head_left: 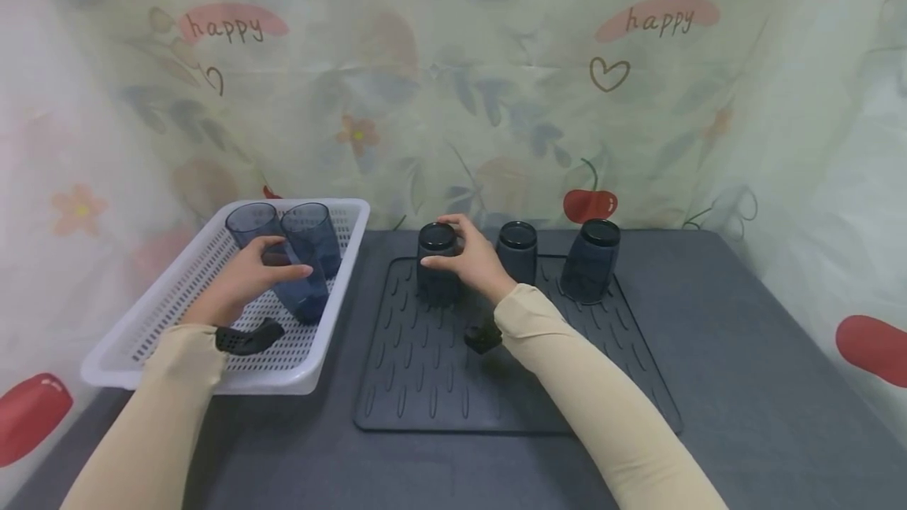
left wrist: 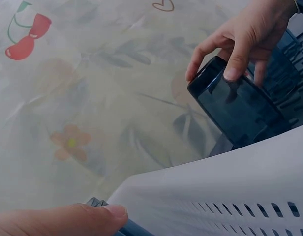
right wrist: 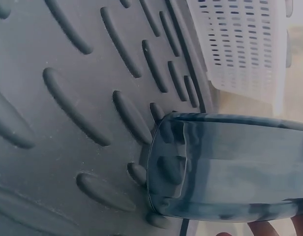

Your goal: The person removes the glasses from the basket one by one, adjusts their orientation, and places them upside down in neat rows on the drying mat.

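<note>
My right hand (head_left: 471,254) grips a dark blue glass tumbler (head_left: 435,278) near its base. The tumbler stands upside down at the back left of a black ribbed drying mat (head_left: 418,384), its rim at the mat's ridges in the right wrist view. My left hand (head_left: 248,274) curls round a second blue tumbler (head_left: 301,297), which leans mouth up inside the white basket (head_left: 347,258). In the left wrist view, the left thumb (left wrist: 92,219) lies against a sliver of glass. Another mouth-up tumbler (head_left: 322,238) stands beside it in the basket.
Two more upside-down tumblers, one in the middle (head_left: 517,254) and one at the right (head_left: 591,262), stand along the mat's back. The perforated basket sits left of the mat on a dark grey table (head_left: 744,352). A printed curtain (head_left: 453,101) hangs behind.
</note>
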The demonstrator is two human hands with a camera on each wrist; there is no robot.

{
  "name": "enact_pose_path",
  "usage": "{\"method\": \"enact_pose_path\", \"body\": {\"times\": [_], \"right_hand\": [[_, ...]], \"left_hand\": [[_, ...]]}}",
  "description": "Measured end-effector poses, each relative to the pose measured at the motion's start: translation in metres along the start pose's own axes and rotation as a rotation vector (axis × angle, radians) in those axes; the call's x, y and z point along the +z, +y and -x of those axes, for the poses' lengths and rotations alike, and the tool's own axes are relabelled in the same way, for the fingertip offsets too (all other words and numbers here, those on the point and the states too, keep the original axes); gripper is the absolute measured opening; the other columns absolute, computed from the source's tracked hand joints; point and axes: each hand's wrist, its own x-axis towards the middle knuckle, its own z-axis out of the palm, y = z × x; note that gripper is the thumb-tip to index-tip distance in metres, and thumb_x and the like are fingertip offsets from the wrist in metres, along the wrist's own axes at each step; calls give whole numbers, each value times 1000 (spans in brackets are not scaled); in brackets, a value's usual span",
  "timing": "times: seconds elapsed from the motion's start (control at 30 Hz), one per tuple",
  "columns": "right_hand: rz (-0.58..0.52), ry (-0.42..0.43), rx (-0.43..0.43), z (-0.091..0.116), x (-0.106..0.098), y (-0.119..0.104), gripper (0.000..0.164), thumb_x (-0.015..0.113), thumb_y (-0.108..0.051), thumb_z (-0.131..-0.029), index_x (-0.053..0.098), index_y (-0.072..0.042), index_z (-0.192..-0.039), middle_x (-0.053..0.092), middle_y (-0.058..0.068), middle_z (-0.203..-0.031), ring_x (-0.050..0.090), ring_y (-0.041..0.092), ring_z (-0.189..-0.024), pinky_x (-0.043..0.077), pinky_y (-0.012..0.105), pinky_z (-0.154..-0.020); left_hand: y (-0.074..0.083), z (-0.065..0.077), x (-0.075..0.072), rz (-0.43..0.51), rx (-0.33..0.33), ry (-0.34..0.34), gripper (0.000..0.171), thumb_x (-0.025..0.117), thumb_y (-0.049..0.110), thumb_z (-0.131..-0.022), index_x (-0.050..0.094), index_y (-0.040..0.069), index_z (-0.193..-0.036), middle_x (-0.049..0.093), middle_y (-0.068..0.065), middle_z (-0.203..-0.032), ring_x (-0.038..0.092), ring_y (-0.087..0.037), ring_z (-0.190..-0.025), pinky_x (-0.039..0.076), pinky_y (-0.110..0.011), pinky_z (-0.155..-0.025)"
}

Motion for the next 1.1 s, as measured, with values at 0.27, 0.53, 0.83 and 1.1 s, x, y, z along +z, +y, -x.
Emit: {"method": "enact_pose_path", "body": {"times": [0.27, 0.53, 0.83, 1.1], "right_hand": [[36, -9, 7, 3, -1, -4, 91, 82, -35, -77, 28, -38, -150, 34, 4, -154, 33, 29, -142, 41, 50, -106], [0, -26, 23, 12, -12, -17, 85, 78, -35, -81, 30, -30, -151, 36, 7, -153, 35, 32, -141, 39, 48, -109], [-25, -29, 34, 26, -26, -25, 65, 73, -40, -85, 44, -30, -142, 45, 4, -145, 44, 28, -135, 46, 48, -101], [-63, -27, -9, 44, -42, -28, 54, 70, -35, -89, 50, -26, -138, 50, 4, -140, 50, 27, -130, 46, 51, -100]], "left_hand": [[-1, 0, 0, 11, 8, -4, 107, 71, 46, -84, 3, 4, -155, -3, -28, -159, 12, -50, -143, 23, -67, -109], [-1, 1, 1, 14, 21, 6, 107, 71, 45, -85, 2, 2, -154, -1, -29, -158, 15, -51, -141, 24, -67, -108], [-1, 2, 1, 20, 28, 10, 108, 71, 46, -85, 1, 2, -154, -3, -29, -158, 14, -51, -142, 25, -66, -109], [2, 1, 0, 11, 13, 14, 108, 72, 43, -85, 1, 0, -154, 0, -30, -158, 17, -50, -141, 26, -66, -108]]}}
